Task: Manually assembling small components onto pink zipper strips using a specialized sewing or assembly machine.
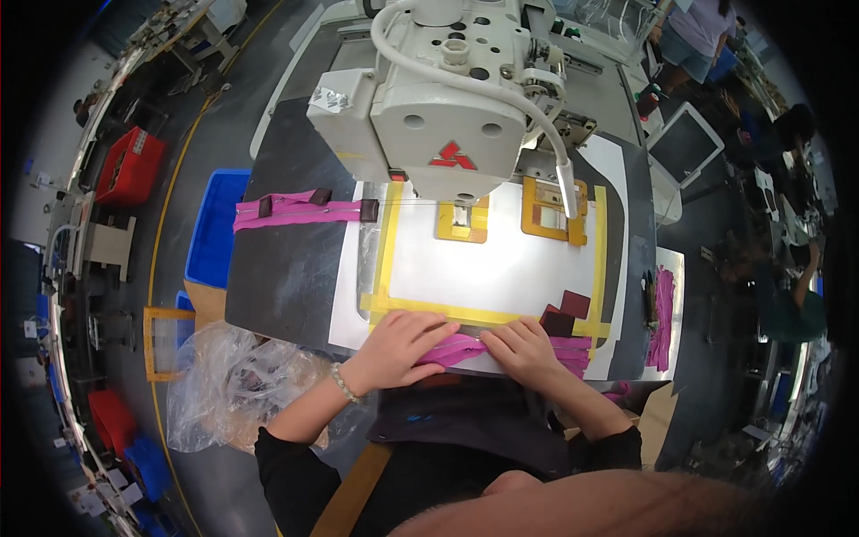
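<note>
At the near edge of the sewing table, a magenta zipper [452, 349] lies crosswise between my two hands. My left hand [401, 347] is closed on its left part, with bent fingers over the tape. The fingers of my right hand [522, 352] are pressed together on the zipper further right. Past my right hand, more magenta zipper tape [571, 353] sticks out. Two dark maroon tabs lie beside that hand, the upper tab [575, 304] partly above the other one [557, 319]. My fingers hide some of the zipper.
A white industrial sewing machine [447, 134] overhangs a white plate [483, 277] edged with yellow tape. Yellow clamp frames [546, 210] sit under it. Magenta zippers with dark tabs [304, 210] lie left. More zippers [662, 318] rest right. A blue bin [215, 224] and plastic bag [242, 385] stand left.
</note>
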Action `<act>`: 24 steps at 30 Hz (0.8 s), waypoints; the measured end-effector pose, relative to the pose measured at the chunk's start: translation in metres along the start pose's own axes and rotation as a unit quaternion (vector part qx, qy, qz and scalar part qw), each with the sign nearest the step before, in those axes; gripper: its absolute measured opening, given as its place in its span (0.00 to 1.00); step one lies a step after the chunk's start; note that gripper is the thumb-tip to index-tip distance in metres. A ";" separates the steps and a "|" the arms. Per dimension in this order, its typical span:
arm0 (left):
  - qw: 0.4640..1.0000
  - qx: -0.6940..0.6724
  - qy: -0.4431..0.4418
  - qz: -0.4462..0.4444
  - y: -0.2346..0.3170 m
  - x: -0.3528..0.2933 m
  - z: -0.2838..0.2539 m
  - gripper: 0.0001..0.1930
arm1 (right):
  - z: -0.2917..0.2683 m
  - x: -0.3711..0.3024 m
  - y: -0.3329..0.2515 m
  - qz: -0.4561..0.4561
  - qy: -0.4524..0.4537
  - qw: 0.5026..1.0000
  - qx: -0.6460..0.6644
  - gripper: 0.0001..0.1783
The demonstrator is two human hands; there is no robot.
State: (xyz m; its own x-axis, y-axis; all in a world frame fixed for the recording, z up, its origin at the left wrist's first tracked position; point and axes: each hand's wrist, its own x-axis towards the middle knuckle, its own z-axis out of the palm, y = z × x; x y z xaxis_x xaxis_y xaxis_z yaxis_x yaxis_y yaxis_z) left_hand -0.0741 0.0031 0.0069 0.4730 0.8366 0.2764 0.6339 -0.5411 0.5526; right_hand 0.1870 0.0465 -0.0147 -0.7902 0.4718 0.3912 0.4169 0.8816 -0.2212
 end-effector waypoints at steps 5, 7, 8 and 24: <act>0.995 -0.097 -0.024 -0.021 -0.007 0.012 0.018 0.20 | -0.013 0.013 0.009 0.136 -0.078 0.974 0.165 0.14; 0.977 -0.202 -0.001 -0.072 -0.018 0.023 0.013 0.14 | -0.032 0.027 0.016 0.200 -0.102 0.947 0.230 0.14; 0.977 -0.201 -0.002 -0.069 -0.024 0.027 0.007 0.14 | -0.043 0.032 0.024 0.260 -0.149 0.910 0.288 0.14; 0.980 -0.054 -0.059 -0.184 -0.062 0.054 -0.020 0.12 | -0.087 0.012 0.106 0.318 -0.100 0.926 0.179 0.18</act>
State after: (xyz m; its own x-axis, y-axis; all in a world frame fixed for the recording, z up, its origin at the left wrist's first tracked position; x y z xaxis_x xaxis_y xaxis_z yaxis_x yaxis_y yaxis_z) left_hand -0.1003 0.0840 0.0035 0.2966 0.9538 -0.0469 0.7100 -0.1874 0.6788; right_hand 0.2608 0.1466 0.0440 -0.5176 0.8514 -0.0848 0.6795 0.3488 -0.6455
